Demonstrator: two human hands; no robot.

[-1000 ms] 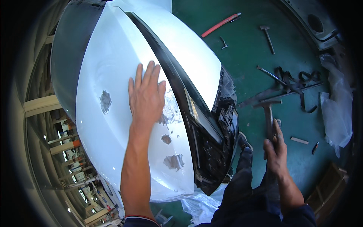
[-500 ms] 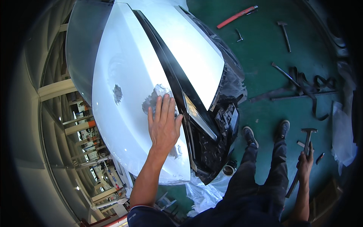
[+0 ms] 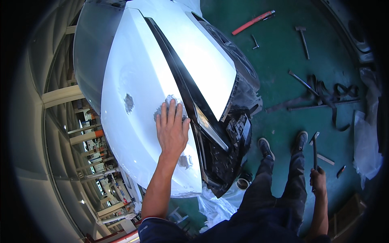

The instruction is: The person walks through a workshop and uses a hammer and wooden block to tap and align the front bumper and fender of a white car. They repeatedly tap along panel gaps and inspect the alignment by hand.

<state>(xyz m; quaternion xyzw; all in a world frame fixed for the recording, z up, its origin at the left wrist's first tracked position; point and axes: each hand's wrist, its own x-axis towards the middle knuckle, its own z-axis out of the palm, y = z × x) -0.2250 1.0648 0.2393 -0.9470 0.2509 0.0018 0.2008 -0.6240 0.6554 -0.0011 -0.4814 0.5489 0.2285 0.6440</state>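
Note:
My left hand [image 3: 171, 131] lies flat with fingers spread on the white car hood [image 3: 137, 56], its fingertips over a grey, bare-metal patch [image 3: 169, 98] beside the headlight [image 3: 206, 121]. Two smaller grey patches [image 3: 129, 103] show on the same panel, one to the left and one below the hand. My right hand [image 3: 318, 178] hangs low beside my right leg, closed around the handle of a hammer [image 3: 315, 148], whose head is up.
On the green floor [image 3: 283, 81] lie a red tool [image 3: 253, 22], another hammer [image 3: 304, 42], a small wrench [image 3: 255, 42], metal bars [image 3: 302, 81], black straps [image 3: 336, 115] and plastic sheeting [image 3: 366, 141]. A cup-like container [image 3: 243, 182] stands by the bumper. Dark panels are at the upper right.
My left hand has moved down the hood onto the grey patch. My right hand and hammer have shifted right and lower; the hammer has turned. The view has shifted, showing both feet.

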